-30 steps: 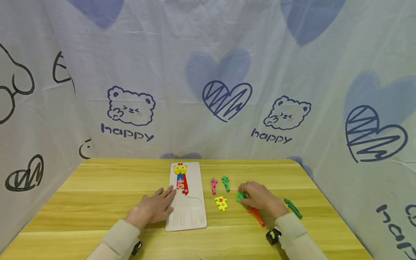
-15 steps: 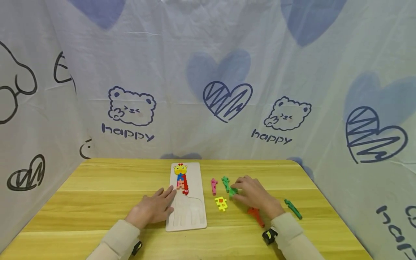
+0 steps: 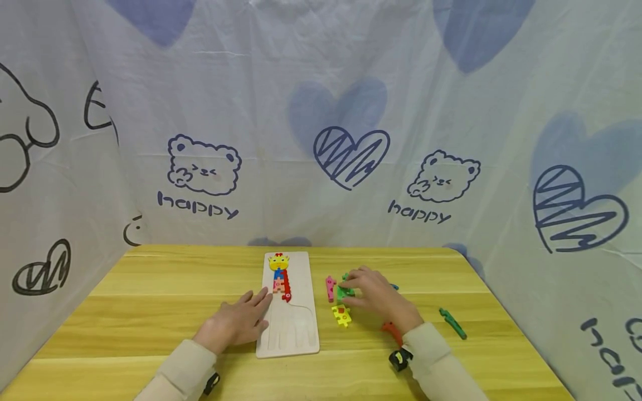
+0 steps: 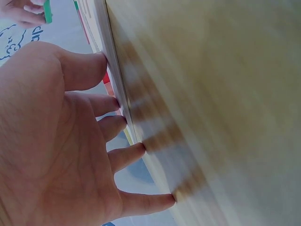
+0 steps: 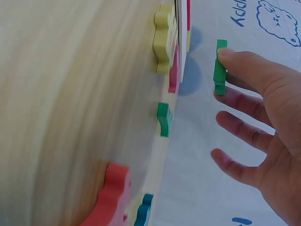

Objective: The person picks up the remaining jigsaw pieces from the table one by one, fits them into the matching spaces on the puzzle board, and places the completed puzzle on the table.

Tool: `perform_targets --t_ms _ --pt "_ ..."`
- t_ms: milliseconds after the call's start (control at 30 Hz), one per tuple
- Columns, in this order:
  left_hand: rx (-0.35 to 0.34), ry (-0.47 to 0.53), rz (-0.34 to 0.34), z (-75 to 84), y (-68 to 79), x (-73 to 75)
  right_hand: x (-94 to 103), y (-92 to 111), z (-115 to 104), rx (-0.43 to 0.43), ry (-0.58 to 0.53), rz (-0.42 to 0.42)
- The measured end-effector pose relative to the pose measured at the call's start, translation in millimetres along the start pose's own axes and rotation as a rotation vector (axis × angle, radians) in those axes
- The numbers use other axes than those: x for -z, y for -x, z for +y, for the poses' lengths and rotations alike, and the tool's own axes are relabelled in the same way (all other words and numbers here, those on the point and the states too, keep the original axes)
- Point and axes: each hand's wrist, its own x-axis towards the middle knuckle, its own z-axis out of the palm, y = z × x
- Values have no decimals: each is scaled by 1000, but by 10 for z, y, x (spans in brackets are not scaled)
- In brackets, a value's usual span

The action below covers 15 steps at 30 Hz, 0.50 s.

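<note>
A pale wooden puzzle board (image 3: 297, 264) lies on the table, with a yellow giraffe head (image 3: 278, 262) and blue, pink and red pieces set in its upper part. My left hand (image 3: 238, 320) rests at the board's left edge, fingers spread and fairly straight; in the left wrist view the fingertips touch that edge. Between thumb and fingers, my right hand (image 3: 383, 298) pinches a green puzzle piece (image 5: 220, 70). It is raised off the table in the right wrist view, right of the board and close to the loose pieces.
Loose pieces lie right of the board: a pink one (image 3: 330, 289), a yellow one (image 3: 342, 316) and a dark green one (image 3: 453, 323). An orange-red piece (image 3: 392, 332) and a blue piece (image 3: 394, 287) are partly behind the right hand and arm. A printed curtain (image 3: 271, 184) stands behind the table.
My right hand has moved left with the green puzzle piece, towards the board, and a bit of a blue piece now shows behind it. The left hand has stayed put.
</note>
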Motion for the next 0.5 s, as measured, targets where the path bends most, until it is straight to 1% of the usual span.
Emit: perform_targets --t_ms 200,367,500 --pt "-9 -8 7 -3 2 1 -35 -115 -66 70 0 50" --pt "-13 -11 8 -5 -2 -3 -65 -186 -113 75 -33 53" --pt "-11 -12 6 -8 -3 -10 -102 -250 -132 86 -26 45"
